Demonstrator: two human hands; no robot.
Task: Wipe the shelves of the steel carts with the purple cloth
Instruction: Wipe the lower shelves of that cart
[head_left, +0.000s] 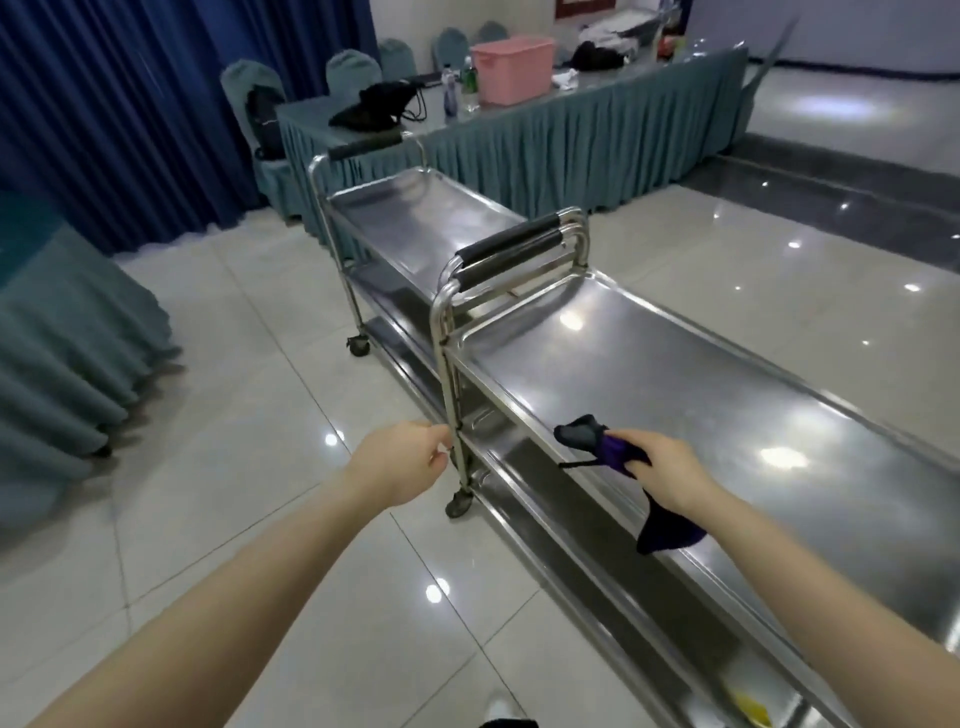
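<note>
Two steel carts stand end to end. The near cart (675, 374) runs from the centre to the lower right; the far cart (415, 208) stands behind it. My right hand (662, 467) grips the bunched purple cloth (602, 447) over the near cart's left edge, and one end of the cloth hangs below my wrist. My left hand (400, 462) hovers beside the near cart's upright corner post (452, 405), fingers loosely curled, holding nothing; I cannot tell whether it touches the post.
Black-padded handles (514, 254) stick up where the carts meet. A skirted table (571, 130) with a pink basket (511, 70), bottles and bags stands behind. Another skirted table (67, 338) is at the left. Glossy tiled floor surrounds the carts.
</note>
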